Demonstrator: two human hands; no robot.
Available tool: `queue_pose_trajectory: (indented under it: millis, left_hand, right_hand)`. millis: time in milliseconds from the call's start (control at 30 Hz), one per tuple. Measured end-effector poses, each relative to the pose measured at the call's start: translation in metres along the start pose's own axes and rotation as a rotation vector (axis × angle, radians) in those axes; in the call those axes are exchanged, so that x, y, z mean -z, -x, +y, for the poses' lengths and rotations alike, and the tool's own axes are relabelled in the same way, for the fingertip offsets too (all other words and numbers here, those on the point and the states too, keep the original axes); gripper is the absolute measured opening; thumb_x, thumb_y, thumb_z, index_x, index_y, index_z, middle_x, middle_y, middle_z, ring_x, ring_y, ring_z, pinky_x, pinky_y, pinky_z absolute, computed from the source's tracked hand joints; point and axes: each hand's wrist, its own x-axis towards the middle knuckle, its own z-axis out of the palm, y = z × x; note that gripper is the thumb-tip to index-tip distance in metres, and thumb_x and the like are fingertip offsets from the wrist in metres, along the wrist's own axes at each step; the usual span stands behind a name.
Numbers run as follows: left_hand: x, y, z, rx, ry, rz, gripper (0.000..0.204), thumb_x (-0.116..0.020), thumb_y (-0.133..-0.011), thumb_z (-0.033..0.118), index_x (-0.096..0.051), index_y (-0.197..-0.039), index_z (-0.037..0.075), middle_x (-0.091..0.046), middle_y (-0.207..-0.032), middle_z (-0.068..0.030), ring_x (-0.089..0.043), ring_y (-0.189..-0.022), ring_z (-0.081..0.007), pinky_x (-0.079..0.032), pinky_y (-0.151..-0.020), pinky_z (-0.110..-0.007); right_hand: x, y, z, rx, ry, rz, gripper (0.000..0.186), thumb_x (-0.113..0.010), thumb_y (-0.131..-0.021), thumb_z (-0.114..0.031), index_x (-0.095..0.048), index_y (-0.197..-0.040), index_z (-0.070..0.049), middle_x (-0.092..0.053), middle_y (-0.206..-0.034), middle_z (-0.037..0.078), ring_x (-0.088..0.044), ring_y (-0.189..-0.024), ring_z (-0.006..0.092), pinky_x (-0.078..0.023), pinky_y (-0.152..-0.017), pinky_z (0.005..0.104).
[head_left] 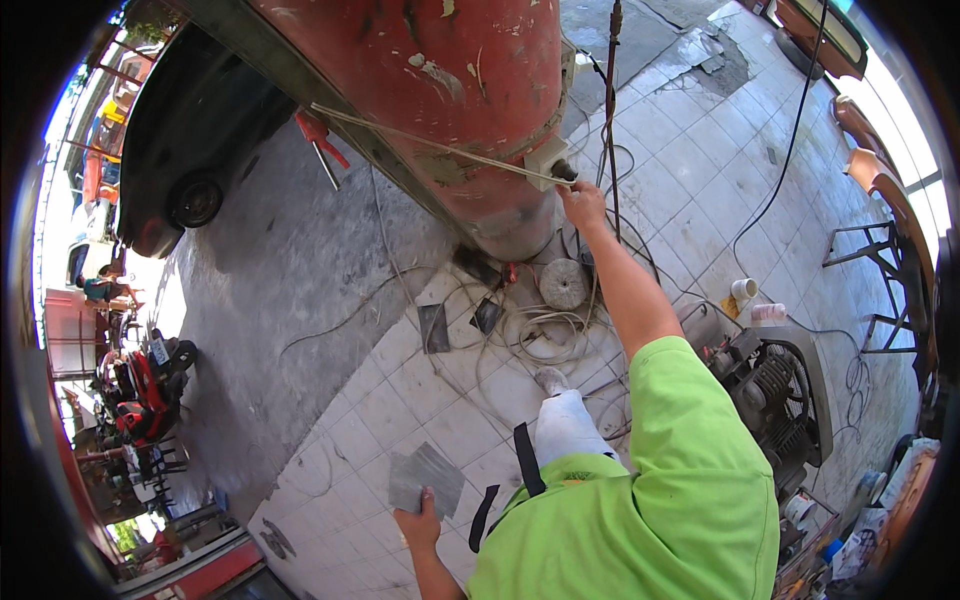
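Head view, taken looking down. Recorded at lower left: the left hand (416, 522), grip closed on gray sheets (425, 478) — found fanned and overlapping, held above the tiled floor (365, 412), with thumb laid over the near edge. Recorded at upper centre: the right hand (584, 206), arm stretched forward, fingers raised to a black plug (566, 172) at the pale box (544, 160) on the side of the red column (440, 90). Unable to determine that grip as wrapped around the plug or merely set against it — fingertips partly hidden.

Traced a pale cord (430, 145) slantwise across the column to the box. Noted left of the column: a red-handled tool (318, 138) with a metal tube, pointing down. Noted near the column's foot: a round gray roll (564, 284), tangled hoses (545, 338) and a dark flat piece (433, 328) on the tiles. Logged at right: an air compressor (775, 390), near a small white container (743, 289). Logged at upper left: a dark car (190, 125). Logged toward the left rim: a red motorcycle (145, 400), well apart from both hands.
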Motion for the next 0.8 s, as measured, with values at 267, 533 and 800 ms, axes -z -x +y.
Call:
queue_pose_trajectory:
  millis: [267, 533, 800]
  left_hand:
    - [-0.009, -0.044, 0.020, -0.054, -0.048, -0.059, 0.022, -0.073, -0.092, 0.011, -0.072, -0.104, -0.007, -0.076, -0.094, -0.0167, -0.072, -0.083, -0.0263, -0.056, -0.079, -0.038]
    - [-0.046, -0.079, 0.039, -0.270, -0.153, -0.457, 0.027, -0.068, -0.095, 0.014, -0.069, -0.111, -0.008, -0.075, -0.105, -0.0190, -0.071, -0.095, -0.0287, -0.054, -0.086, -0.041]
    - [-0.118, -0.001, 0.087, -0.716, 0.129, -1.043, 0.041, -0.049, -0.108, 0.021, -0.054, -0.134, -0.011, -0.066, -0.128, -0.0220, -0.067, -0.108, -0.0286, -0.052, -0.093, -0.040]
  right_hand:
    - [0.005, 0.071, 0.093, 0.033, 0.317, -0.265, 0.053, -0.072, -0.089, -0.046, -0.069, -0.121, -0.004, -0.066, -0.126, 0.014, -0.055, -0.123, 0.0364, -0.045, -0.103, 0.0508]
    - [0.027, 0.234, 0.101, -0.141, -0.472, -0.298, 0.053, -0.075, -0.096, -0.034, -0.060, -0.139, -0.007, -0.074, -0.108, 0.010, -0.070, -0.096, 0.0188, -0.057, -0.084, 0.0348]
    - [0.136, 0.490, -0.055, 0.010, -0.764, -0.293, 0.090, -0.048, -0.100, -0.069, -0.017, -0.167, -0.017, -0.015, -0.170, 0.023, -0.017, -0.158, 0.0363, -0.018, -0.126, 0.0444]
